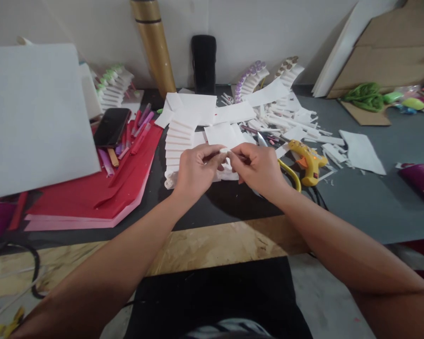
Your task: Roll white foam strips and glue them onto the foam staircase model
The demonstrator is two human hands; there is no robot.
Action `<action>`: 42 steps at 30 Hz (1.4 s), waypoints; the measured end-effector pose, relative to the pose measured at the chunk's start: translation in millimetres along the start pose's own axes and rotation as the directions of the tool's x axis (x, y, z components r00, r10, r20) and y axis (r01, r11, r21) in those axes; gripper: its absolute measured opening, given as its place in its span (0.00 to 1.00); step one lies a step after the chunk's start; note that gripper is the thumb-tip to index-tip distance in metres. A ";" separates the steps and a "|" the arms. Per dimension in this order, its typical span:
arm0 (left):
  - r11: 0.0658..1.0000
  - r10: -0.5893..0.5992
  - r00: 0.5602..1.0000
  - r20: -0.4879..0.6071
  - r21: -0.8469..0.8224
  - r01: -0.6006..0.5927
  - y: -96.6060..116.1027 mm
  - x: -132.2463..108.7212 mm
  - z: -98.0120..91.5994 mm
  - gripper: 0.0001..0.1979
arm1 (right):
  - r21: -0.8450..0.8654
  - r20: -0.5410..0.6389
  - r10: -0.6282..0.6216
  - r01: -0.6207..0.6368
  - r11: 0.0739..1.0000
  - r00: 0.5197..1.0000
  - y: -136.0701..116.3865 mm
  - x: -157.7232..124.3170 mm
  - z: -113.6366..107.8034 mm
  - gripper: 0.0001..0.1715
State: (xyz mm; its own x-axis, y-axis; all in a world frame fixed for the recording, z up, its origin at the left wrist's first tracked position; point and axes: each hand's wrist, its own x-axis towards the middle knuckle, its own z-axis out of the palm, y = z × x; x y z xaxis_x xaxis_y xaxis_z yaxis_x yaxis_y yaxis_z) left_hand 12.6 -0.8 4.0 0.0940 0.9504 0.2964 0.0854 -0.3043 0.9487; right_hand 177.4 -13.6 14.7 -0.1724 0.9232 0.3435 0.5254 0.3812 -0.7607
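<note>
Both hands meet over the near middle of the table, fingertips almost touching. My left hand (198, 170) is closed in a pinch on a small piece of white paper (225, 150). Thumb and fingers of my right hand (257, 168) pinch the same piece from the other side; most of it is hidden by the fingers. Left of my left hand lies a strip of white paper with stepped folds (178, 141), a small rolled end at its near corner. Flat white sheets (221, 134) lie just beyond the fingertips. Yellow-handled scissors (292, 175) lie partly under my right hand.
A yellow glue gun (311, 165) lies right of the scissors, near scattered white paper scraps (286, 117). At left are red sheets (81, 195), a phone (112, 127) and a large white board (38, 117). A gold bottle (155, 52) stands at the back.
</note>
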 end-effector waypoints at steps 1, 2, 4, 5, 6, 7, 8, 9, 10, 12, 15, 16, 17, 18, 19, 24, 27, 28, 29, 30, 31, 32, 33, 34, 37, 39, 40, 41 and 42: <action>0.999 -0.025 1.000 -0.001 -0.028 0.025 -0.7 0.4 -0.4 0.04 | -0.090 0.004 -0.078 0.078 0.993 0.997 1.6 0.0 -0.6 0.11; 0.997 -0.048 0.999 -0.001 -0.056 0.048 -1.3 0.9 -0.8 0.05 | -0.163 0.011 -0.155 0.154 0.974 0.988 3.3 0.3 -1.2 0.10; 0.992 -0.088 0.996 -0.006 -0.093 0.087 -2.3 1.6 -1.7 0.07 | -0.244 0.035 -0.276 0.276 0.930 0.960 6.7 1.0 -2.4 0.10; 0.990 -0.101 0.995 -0.009 -0.099 0.100 -2.5 1.9 -2.0 0.08 | -0.260 0.047 -0.315 0.316 0.912 0.948 7.9 1.4 -3.0 0.10; 0.989 -0.109 0.994 -0.015 -0.097 0.107 -2.5 2.0 -2.4 0.08 | -0.268 0.058 -0.343 0.345 0.899 0.938 8.6 1.7 -3.7 0.10; 0.990 -0.110 0.994 -0.022 -0.089 0.107 -2.4 2.0 -2.7 0.08 | -0.268 0.072 -0.358 0.363 0.892 0.931 8.7 1.8 -4.4 0.10; 0.992 -0.104 0.994 -0.028 -0.074 0.101 -2.3 1.9 -3.0 0.08 | -0.257 0.086 -0.361 0.371 0.892 0.929 8.2 1.8 -5.2 0.10; 0.995 -0.090 0.995 -0.032 -0.052 0.089 -2.2 1.7 -3.4 0.07 | -0.238 0.099 -0.355 0.368 0.899 0.930 7.2 1.7 -6.1 0.10; 0.998 -0.067 0.997 -0.033 -0.020 0.066 -2.3 1.3 -3.8 0.06 | -0.215 0.109 -0.343 0.359 0.908 0.933 5.9 1.5 -7.0 0.10; 0.998 0.003 1.000 -0.028 0.069 -0.001 -3.1 0.5 -4.7 0.04 | -0.167 0.131 -0.307 0.326 0.930 0.943 2.8 1.2 -8.8 0.11; 0.983 0.101 0.994 -0.030 0.159 -0.095 -4.7 -1.2 -5.5 0.02 | -0.128 0.156 -0.259 0.280 0.952 0.953 -0.5 0.9 -10.5 0.12; 0.979 0.115 0.993 -0.030 0.173 -0.108 -5.1 -1.7 -5.5 0.02 | -0.115 0.160 -0.242 0.261 0.958 0.957 -1.0 0.9 -10.6 0.12; 0.977 0.121 0.992 -0.028 0.181 -0.114 -5.3 -2.2 -5.5 0.01 | -0.095 0.160 -0.221 0.237 0.967 0.962 -1.3 0.9 -10.4 0.12; 0.975 0.126 0.992 -0.025 0.189 -0.119 -5.3 -2.7 -5.3 0.01 | -0.066 0.160 -0.193 0.205 0.977 0.968 -1.4 1.0 -9.9 0.13; 0.971 0.131 0.991 -0.019 0.202 -0.125 -5.3 -3.0 -5.1 0.01 | -0.032 0.161 -0.159 0.166 0.986 0.974 -1.3 1.1 -9.3 0.14; 0.955 0.179 0.984 -0.002 0.239 -0.174 -8.0 -2.7 -4.0 0.01 | 0.076 0.198 0.006 -0.021 0.997 0.980 -0.7 2.4 -6.2 0.18; 0.938 0.235 0.972 0.012 0.258 -0.230 -12.1 -0.7 -4.5 0.05 | 0.093 0.205 0.058 -0.079 0.993 0.977 -1.4 3.0 -6.1 0.18; 0.931 0.251 0.968 0.028 0.267 -0.249 -13.1 0.0 -5.0 0.06 | 0.098 0.206 0.073 -0.095 0.991 0.976 -1.7 3.1 -6.5 0.19; 0.924 0.260 0.964 0.052 0.276 -0.264 -13.6 0.7 -5.6 0.07 | 0.104 0.206 0.086 -0.109 0.989 0.975 -1.9 3.2 -6.9 0.19; 0.919 0.258 0.962 0.083 0.285 -0.271 -13.6 1.3 -6.3 0.08 | 0.109 0.204 0.095 -0.120 0.987 0.974 -2.0 3.4 -7.5 0.19; 0.916 0.249 0.961 0.117 0.293 -0.273 -13.2 1.7 -6.9 0.09 | 0.117 0.201 0.104 -0.129 0.985 0.974 -2.0 3.6 -8.1 0.19; 0.915 0.235 0.961 0.145 0.300 -0.269 -12.3 2.0 -7.5 0.10 | 0.128 0.196 0.112 -0.138 0.982 0.974 -1.8 4.0 -8.8 0.19; 0.916 0.219 0.962 0.165 0.306 -0.261 -11.3 2.1 -8.0 0.11 | 0.144 0.192 0.119 -0.148 0.978 0.974 -1.6 4.6 -9.5 0.19; 0.917 0.204 0.963 0.174 0.310 -0.250 -10.2 2.0 -8.3 0.11 | 0.169 0.196 0.133 -0.167 0.971 0.972 -1.2 5.3 -10.1 0.19; 0.927 0.179 0.971 0.157 0.302 -0.220 -7.9 1.6 -8.2 0.10 | 0.307 0.245 0.213 -0.284 0.909 0.946 -0.1 8.3 -11.6 0.20; 0.943 0.160 0.978 0.135 0.271 -0.192 -7.7 1.6 -7.6 0.08 | 0.383 0.268 0.251 -0.342 0.858 0.930 0.3 10.0 -12.3 0.22; 0.954 0.141 0.982 0.125 0.247 -0.169 -7.8 1.7 -7.4 0.08 | 0.389 0.264 0.252 -0.342 0.856 0.931 0.3 10.4 -12.6 0.24; 0.964 0.118 0.986 0.118 0.223 -0.142 -7.8 2.0 -7.2 0.07 | 0.368 0.251 0.243 -0.324 0.871 0.937 0.4 10.5 -12.8 0.24; 0.972 0.094 0.989 0.114 0.202 -0.116 -7.7 2.3 -7.2 0.07 | 0.327 0.236 0.224 -0.294 0.898 0.946 0.6 10.3 -12.9 0.24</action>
State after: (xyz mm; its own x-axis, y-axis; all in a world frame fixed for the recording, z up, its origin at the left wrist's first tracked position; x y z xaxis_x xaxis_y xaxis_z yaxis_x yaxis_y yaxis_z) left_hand 5.1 4.2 -1.8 0.2144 0.9040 0.3699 0.2725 -0.4190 0.8661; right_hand 186.7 -4.5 24.9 -0.2421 0.9699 0.0249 0.2498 0.0871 -0.9644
